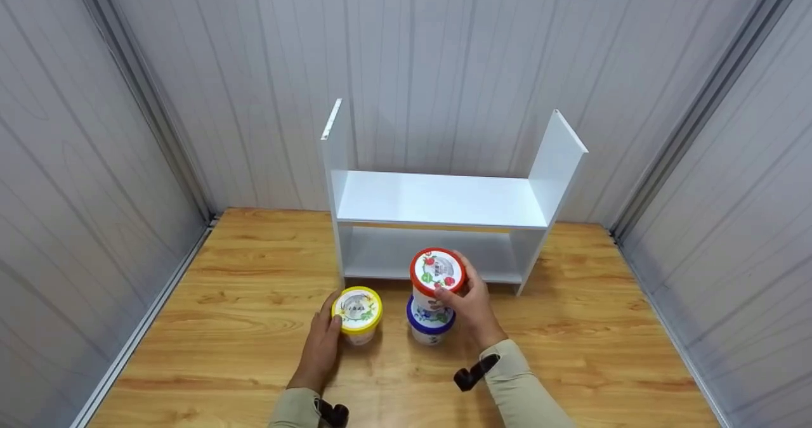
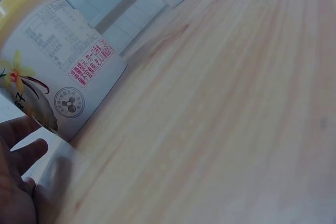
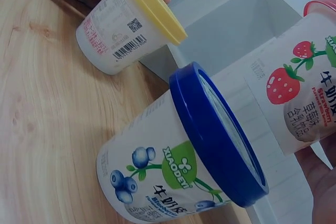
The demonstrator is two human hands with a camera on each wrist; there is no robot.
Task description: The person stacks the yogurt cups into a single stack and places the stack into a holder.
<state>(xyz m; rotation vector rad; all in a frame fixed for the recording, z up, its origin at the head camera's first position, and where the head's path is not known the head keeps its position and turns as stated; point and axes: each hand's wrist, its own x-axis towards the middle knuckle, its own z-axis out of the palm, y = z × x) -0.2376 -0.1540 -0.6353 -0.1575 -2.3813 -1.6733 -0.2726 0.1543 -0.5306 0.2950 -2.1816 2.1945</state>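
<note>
My right hand (image 1: 472,301) holds a white strawberry tub with a red lid (image 1: 438,271), fingers on its far side and thumb on the near side. In the right wrist view this strawberry tub (image 3: 299,82) is raised beyond the lid of a blueberry tub (image 3: 157,166). That blueberry tub, with its dark blue lid (image 1: 431,317), stands upright on the table. To the left, my left hand (image 1: 322,339) grips a tub with a yellow lid (image 1: 357,311) from its left side. Its wall, in the left wrist view, bears a vanilla flower (image 2: 21,72); its base is at the tabletop.
Behind the tubs stands a white two-level shelf (image 1: 444,200) with tall side panels and an open top. The wooden table (image 1: 254,301) reaches pale panelled walls (image 1: 444,66) at the back and both sides.
</note>
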